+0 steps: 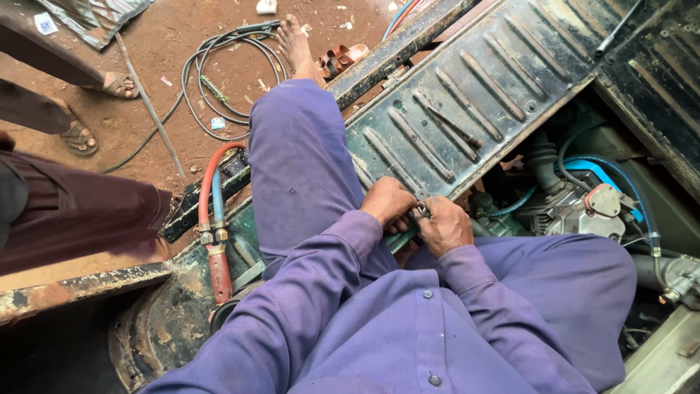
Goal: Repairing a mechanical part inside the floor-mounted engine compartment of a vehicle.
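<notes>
I sit in purple overalls on the edge of a vehicle floor, with one leg stretched out over the sill. My left hand [388,203] and my right hand [443,225] are closed together around a small metal tool or fitting [422,211] just above the edge of the ribbed metal floor panel [467,95]. Most of the metal piece is hidden by my fingers. A long dark tool [453,125] lies loose on the panel beyond my hands.
An engine with blue hoses [583,197] sits in the open bay to the right. A torch handle with red and blue hoses [215,219] lies at my left. Black cables [211,66] coil on the dirt. Another person's legs and sandals [80,131] stand at left.
</notes>
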